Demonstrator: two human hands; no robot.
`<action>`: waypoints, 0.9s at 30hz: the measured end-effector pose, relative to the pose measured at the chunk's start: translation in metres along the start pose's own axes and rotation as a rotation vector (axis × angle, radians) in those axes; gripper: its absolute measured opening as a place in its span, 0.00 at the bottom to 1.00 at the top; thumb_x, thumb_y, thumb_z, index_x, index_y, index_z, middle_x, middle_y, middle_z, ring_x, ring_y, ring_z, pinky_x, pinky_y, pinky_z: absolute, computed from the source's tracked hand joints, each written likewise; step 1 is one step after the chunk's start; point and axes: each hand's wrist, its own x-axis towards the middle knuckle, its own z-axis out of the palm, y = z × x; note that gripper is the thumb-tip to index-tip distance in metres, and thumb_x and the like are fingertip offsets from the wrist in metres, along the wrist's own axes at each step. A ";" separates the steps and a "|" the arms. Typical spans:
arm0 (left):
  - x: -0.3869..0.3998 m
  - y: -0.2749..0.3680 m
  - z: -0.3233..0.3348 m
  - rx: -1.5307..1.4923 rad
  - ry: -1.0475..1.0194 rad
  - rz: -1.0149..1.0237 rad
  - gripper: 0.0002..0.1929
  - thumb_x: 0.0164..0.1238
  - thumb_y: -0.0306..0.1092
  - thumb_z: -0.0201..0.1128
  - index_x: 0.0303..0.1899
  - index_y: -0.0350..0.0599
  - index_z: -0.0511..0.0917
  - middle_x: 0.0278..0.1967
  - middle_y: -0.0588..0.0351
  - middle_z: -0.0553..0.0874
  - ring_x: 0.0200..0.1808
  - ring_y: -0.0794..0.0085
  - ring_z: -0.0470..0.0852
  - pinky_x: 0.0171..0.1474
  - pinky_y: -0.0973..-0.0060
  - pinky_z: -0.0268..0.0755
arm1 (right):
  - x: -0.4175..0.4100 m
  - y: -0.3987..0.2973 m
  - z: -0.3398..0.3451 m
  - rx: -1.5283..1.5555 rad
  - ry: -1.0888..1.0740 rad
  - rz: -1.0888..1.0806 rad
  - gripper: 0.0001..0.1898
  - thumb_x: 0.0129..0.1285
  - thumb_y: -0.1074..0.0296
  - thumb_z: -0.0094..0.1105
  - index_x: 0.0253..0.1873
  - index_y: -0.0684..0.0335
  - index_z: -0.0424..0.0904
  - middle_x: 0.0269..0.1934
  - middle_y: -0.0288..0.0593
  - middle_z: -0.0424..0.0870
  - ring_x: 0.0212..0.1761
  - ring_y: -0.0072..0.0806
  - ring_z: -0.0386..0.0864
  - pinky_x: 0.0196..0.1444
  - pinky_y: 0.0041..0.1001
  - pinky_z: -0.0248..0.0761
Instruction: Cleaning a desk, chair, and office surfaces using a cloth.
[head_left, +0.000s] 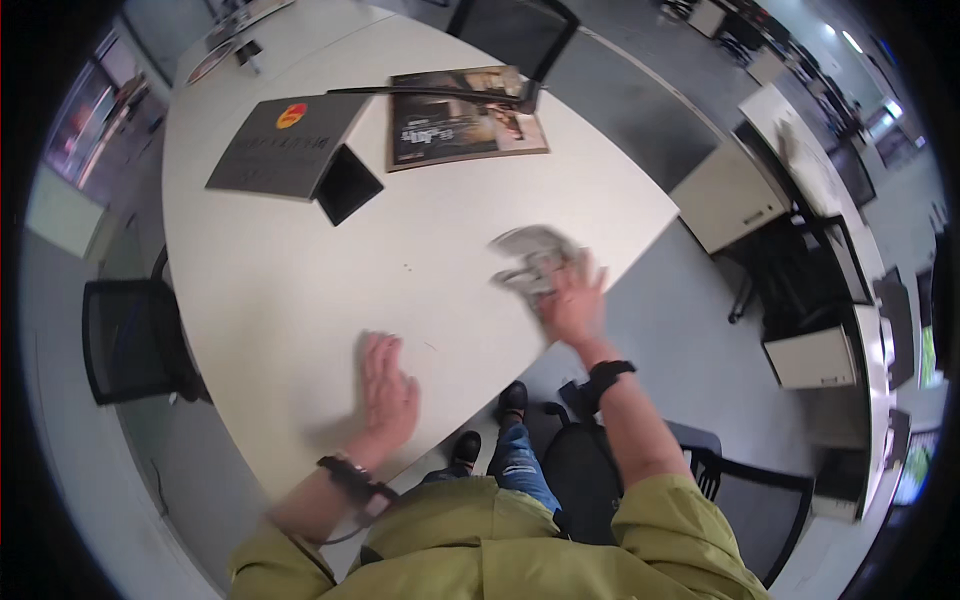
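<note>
My right hand (576, 304) presses on a crumpled grey cloth (534, 261) on the white table (292, 292), close to the table's right edge. The hand and the cloth are blurred, and the fingers look spread over the cloth's near side. My left hand (390, 394) rests on the tabletop near its front edge, fingers stretched forward, with nothing held. A few small dark specks and a thin, short line mark the surface between the hands. Each wrist wears a black strap.
A grey folded stand-up sign (277, 146) with a red and yellow emblem stands beyond the hands. Right of it lies a printed book or flat box (465, 124) with a dark bar across it. Mesh chairs (127, 341) surround the table; cabinets (731, 195) stand at right.
</note>
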 end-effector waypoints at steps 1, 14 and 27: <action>-0.007 -0.012 -0.012 0.161 0.030 -0.032 0.28 0.56 0.22 0.53 0.61 0.30 0.60 0.62 0.37 0.63 0.68 0.43 0.55 0.70 0.53 0.48 | 0.013 0.022 0.000 -0.043 -0.006 0.078 0.31 0.64 0.50 0.49 0.71 0.47 0.57 0.70 0.46 0.60 0.75 0.49 0.44 0.71 0.59 0.39; -0.047 -0.067 -0.014 0.332 0.226 -0.414 0.30 0.60 0.28 0.52 0.64 0.29 0.56 0.63 0.39 0.61 0.68 0.42 0.54 0.70 0.51 0.48 | 0.110 -0.070 -0.011 0.119 -0.017 -0.400 0.29 0.60 0.53 0.53 0.68 0.40 0.63 0.71 0.51 0.56 0.74 0.53 0.47 0.69 0.53 0.48; -0.045 -0.066 -0.013 0.363 0.252 -0.426 0.31 0.56 0.24 0.52 0.64 0.30 0.57 0.64 0.41 0.61 0.69 0.46 0.55 0.70 0.55 0.50 | 0.138 -0.065 -0.005 0.166 -0.090 -0.736 0.31 0.57 0.52 0.54 0.68 0.43 0.63 0.72 0.41 0.56 0.75 0.41 0.47 0.70 0.56 0.44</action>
